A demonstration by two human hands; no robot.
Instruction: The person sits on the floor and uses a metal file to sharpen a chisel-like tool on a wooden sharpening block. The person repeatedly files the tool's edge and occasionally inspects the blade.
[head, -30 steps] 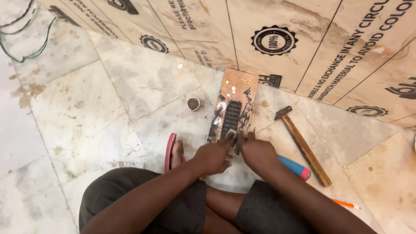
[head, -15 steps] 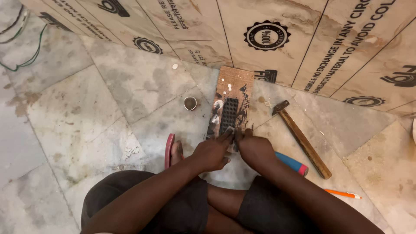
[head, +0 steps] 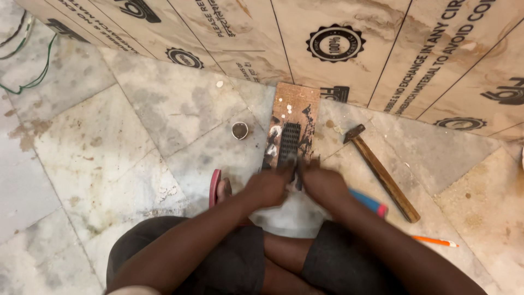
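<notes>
The person sits on the marble floor (head: 136, 125) with both hands down at the near end of a small stained board (head: 292, 123) lying flat between the knees and the printed panels (head: 349, 60) leaning behind it; a dark ridged block (head: 289, 143) rests on that board. The left hand (head: 267, 187) and right hand (head: 323, 184) are side by side, fingers curled at the block's near edge, too blurred to tell what they grip. A hammer (head: 382, 172) lies right of the board, a small round cap (head: 239, 130) left, a red sandal (head: 215, 187) by the left hand, and an orange pencil (head: 435, 241) well off right.
</notes>
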